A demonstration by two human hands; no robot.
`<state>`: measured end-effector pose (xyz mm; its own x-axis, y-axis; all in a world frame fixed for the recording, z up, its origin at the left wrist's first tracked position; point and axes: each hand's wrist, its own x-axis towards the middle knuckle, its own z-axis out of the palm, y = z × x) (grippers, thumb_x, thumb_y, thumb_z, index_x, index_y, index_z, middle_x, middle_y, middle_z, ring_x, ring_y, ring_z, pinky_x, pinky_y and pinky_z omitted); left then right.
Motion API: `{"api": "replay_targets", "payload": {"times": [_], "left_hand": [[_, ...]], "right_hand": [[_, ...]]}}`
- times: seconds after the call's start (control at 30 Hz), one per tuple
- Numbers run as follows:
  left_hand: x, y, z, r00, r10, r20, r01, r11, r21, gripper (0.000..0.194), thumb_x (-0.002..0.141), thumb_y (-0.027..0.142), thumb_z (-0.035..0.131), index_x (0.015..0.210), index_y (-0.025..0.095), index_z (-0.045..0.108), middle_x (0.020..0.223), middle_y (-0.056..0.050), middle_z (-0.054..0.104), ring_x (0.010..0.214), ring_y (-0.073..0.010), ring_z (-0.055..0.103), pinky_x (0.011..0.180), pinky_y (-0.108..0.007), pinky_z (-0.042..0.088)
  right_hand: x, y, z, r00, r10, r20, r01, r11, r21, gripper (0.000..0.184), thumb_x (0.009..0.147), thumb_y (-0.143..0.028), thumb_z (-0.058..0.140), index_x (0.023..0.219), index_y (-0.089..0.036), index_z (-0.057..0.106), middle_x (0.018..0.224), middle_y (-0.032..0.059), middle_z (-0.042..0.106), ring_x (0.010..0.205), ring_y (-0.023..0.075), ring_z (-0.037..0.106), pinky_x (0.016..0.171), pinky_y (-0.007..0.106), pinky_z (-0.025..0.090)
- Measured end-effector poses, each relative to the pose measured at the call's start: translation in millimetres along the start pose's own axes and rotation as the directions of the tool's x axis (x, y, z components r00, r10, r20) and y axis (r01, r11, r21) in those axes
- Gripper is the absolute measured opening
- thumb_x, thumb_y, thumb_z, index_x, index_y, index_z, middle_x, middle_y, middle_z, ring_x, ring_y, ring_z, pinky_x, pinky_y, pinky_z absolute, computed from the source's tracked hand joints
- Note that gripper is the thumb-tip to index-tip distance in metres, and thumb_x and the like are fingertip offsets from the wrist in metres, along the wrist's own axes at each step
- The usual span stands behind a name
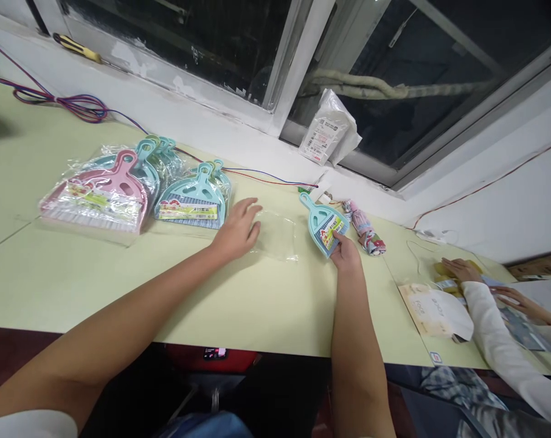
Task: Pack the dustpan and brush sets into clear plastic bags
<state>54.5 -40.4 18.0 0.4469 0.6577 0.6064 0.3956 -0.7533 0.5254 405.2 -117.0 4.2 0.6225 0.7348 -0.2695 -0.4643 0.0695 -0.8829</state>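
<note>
My left hand (237, 229) lies flat with fingers spread on the left edge of a clear plastic bag (278, 235) on the pale green table (120, 274). My right hand (346, 250) grips the lower edge of a small blue dustpan-and-brush set (323, 222) with a paper label, resting on the table just right of the bag. To the left lie bagged sets: a pink one (97, 194) on top of its pile and a light blue one (194, 198), with more blue and green ones behind.
A folded floral umbrella (364, 228) lies right of the dustpan. A white packet (328, 131) leans on the window sill. Coloured wires (65, 103) run along the back. Another person's hands (460, 267) in white sleeves handle papers at the far right.
</note>
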Motion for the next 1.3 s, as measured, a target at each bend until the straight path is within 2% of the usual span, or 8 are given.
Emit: {"api": "replay_targets", "payload": {"times": [0.1, 0.2, 0.33, 0.7, 0.87, 1.1, 1.23, 1.3], "left_hand": [[15.0, 9.1, 6.5, 0.967, 0.053, 0.248, -0.088, 0.987, 0.132, 0.046, 0.099, 0.032, 0.041, 0.138, 0.009, 0.052, 0.156, -0.02, 0.04, 0.151, -0.0317, 0.027, 0.124, -0.047, 0.025], [35.3, 5.7, 25.8, 0.886, -0.102, 0.452, -0.031, 0.96, 0.278, 0.063, 0.099, 0.041, 0.039, 0.145, -0.002, 0.046, 0.161, -0.027, 0.031, 0.154, -0.037, 0.019, 0.125, -0.046, 0.02], [39.6, -6.0, 55.3, 0.799, -0.371, 0.473, 0.162, 0.89, 0.426, 0.088, 0.097, 0.063, 0.034, 0.16, 0.002, 0.026, 0.167, -0.026, 0.012, 0.156, -0.0408, 0.005, 0.124, -0.053, 0.01], [42.3, -25.5, 67.3, 0.76, -0.412, 0.502, 0.183, 0.877, 0.444, 0.105, 0.078, 0.089, 0.035, 0.163, 0.028, 0.024, 0.171, -0.014, 0.0, 0.152, -0.0483, -0.014, 0.114, -0.068, -0.016], [49.1, -15.1, 68.0, 0.852, -0.315, 0.418, 0.113, 0.891, 0.439, 0.092, 0.091, 0.075, 0.028, 0.164, 0.019, 0.022, 0.171, -0.015, 0.003, 0.156, -0.0408, -0.009, 0.118, -0.063, -0.014], [52.1, -18.9, 89.7, 0.816, -0.265, 0.513, 0.099, 0.939, 0.328, 0.086, 0.092, 0.072, 0.034, 0.16, 0.019, 0.033, 0.17, -0.015, 0.014, 0.156, -0.0394, 0.004, 0.121, -0.063, -0.005], [77.7, -17.2, 74.4, 0.948, -0.249, 0.199, 0.26, 0.965, -0.033, 0.065, 0.1, 0.054, 0.035, 0.146, 0.011, 0.05, 0.158, -0.019, 0.042, 0.149, -0.03, 0.035, 0.124, -0.048, 0.021], [80.7, -7.7, 61.1, 0.895, -0.394, 0.211, 0.446, 0.813, -0.374, 0.064, 0.098, 0.061, 0.038, 0.136, 0.012, 0.056, 0.144, -0.021, 0.057, 0.127, -0.0302, 0.06, 0.109, -0.046, 0.045]], "right_hand": [[3.0, 2.4, -0.7, 1.0, 0.017, -0.017, -0.017, 1.0, 0.004, 0.023, 0.089, -0.008, 0.055, 0.108, -0.014, 0.067, 0.095, 0.0086, 0.079, 0.091, 0.0231, 0.077, 0.091, 0.045, 0.062], [5.5, 3.4, -1.0, 0.998, 0.027, -0.05, -0.026, 1.0, 0.012, 0.021, 0.091, -0.007, 0.054, 0.107, -0.013, 0.067, 0.095, 0.0093, 0.078, 0.089, 0.0224, 0.077, 0.091, 0.043, 0.062], [7.6, 4.1, -1.3, 0.998, 0.024, -0.065, -0.024, 1.0, 0.008, 0.021, 0.091, -0.007, 0.054, 0.107, -0.012, 0.066, 0.095, 0.0095, 0.078, 0.088, 0.0218, 0.077, 0.09, 0.042, 0.063], [7.8, 9.8, 0.1, 0.998, 0.009, -0.069, -0.009, 1.0, -0.006, 0.023, 0.089, -0.007, 0.056, 0.109, -0.012, 0.065, 0.097, 0.0097, 0.078, 0.087, 0.0219, 0.077, 0.088, 0.042, 0.063], [10.7, 8.2, -0.6, 0.997, 0.006, -0.074, -0.004, 1.0, 0.021, 0.025, 0.089, -0.006, 0.053, 0.11, -0.013, 0.065, 0.099, 0.0086, 0.078, 0.088, 0.0205, 0.077, 0.088, 0.042, 0.063], [3.6, 12.9, 8.1, 0.999, 0.018, -0.051, -0.017, 0.999, 0.032, 0.023, 0.089, -0.007, 0.054, 0.108, -0.013, 0.066, 0.096, 0.0092, 0.078, 0.086, 0.0213, 0.077, 0.088, 0.042, 0.063], [-7.0, 15.9, 21.8, 1.0, -0.002, -0.02, 0.002, 1.0, 0.008, 0.023, 0.089, -0.008, 0.055, 0.108, -0.015, 0.065, 0.094, 0.007, 0.079, 0.086, 0.0204, 0.077, 0.086, 0.041, 0.064], [-15.5, 18.7, 32.3, 0.999, -0.013, 0.046, 0.014, 1.0, -0.004, 0.022, 0.089, -0.01, 0.056, 0.108, -0.016, 0.065, 0.095, 0.0065, 0.079, 0.086, 0.0205, 0.077, 0.086, 0.042, 0.064]]}}
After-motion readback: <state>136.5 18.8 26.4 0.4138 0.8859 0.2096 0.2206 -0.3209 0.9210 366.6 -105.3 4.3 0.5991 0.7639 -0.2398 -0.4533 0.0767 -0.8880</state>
